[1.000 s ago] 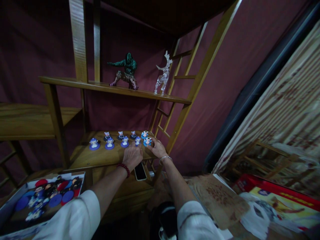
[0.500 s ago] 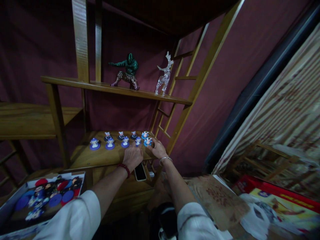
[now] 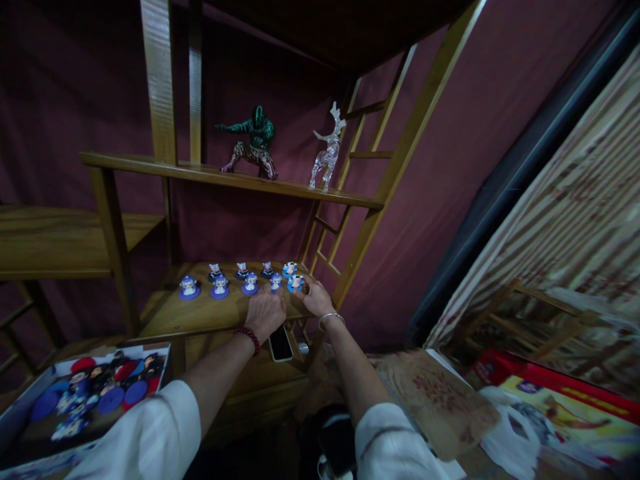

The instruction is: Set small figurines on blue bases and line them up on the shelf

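Observation:
Two rows of small figurines on round bases stand on the lower wooden shelf point(image 3: 165, 313). The front row has several purple-based figurines point(image 3: 219, 285), and a blue-based figurine point(image 3: 295, 283) at its right end. Behind them are dark-based figurines point(image 3: 242, 270) and another blue-based one point(image 3: 289, 269). My right hand point(image 3: 315, 295) has its fingers at the right side of the front blue-based figurine. My left hand point(image 3: 267, 311) is at the shelf's front edge, just below the rightmost purple-based figurine point(image 3: 275, 281); its fingertips are hidden behind the hand.
A box point(image 3: 163, 367) of loose figurines and discs sits at lower left. A phone point(image 3: 281, 344) lies below my left hand. A dark green figure point(image 3: 257, 137) and a clear deer point(image 3: 327, 157) stand on the upper shelf. Bags and a red box point(image 3: 500, 363) are at right.

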The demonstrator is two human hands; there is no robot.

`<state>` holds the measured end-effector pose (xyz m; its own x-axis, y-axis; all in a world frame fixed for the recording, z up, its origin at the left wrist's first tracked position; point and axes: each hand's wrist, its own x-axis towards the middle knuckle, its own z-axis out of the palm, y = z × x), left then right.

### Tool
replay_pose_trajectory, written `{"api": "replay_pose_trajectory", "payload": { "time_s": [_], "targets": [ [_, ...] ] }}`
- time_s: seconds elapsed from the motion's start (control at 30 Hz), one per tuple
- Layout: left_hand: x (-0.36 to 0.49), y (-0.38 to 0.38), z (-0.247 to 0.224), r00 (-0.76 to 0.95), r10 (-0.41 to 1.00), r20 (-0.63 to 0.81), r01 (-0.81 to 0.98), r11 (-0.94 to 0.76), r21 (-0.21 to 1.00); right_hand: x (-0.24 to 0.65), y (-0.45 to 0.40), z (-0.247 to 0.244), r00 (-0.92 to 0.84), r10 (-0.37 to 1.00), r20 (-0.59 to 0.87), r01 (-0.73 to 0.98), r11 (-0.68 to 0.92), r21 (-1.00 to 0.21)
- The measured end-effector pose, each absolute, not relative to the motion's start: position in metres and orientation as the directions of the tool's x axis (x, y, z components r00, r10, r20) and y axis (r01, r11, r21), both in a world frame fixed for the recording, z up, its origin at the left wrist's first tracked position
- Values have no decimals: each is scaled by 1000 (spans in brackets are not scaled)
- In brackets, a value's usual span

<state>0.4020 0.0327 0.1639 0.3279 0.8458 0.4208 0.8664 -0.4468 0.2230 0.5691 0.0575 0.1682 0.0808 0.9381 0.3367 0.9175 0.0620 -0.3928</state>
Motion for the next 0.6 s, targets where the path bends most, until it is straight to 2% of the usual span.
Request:
{"api": "replay_pose_trajectory", "payload": {
  "time_s": [0.3, 0.43, 0.6],
  "targets": [
    [401, 32, 167, 337, 850, 405, 863, -451, 229, 566, 56, 168, 98, 936, 339, 941, 24, -339],
    [400, 30, 167, 331, 843, 425, 858, -456, 236, 567, 58, 167, 157, 917, 367, 911, 9, -411],
    [395, 25, 162, 317, 816, 483, 838, -479, 261, 565, 53, 161, 261, 831, 491, 862, 28, -506]
  ]
}}
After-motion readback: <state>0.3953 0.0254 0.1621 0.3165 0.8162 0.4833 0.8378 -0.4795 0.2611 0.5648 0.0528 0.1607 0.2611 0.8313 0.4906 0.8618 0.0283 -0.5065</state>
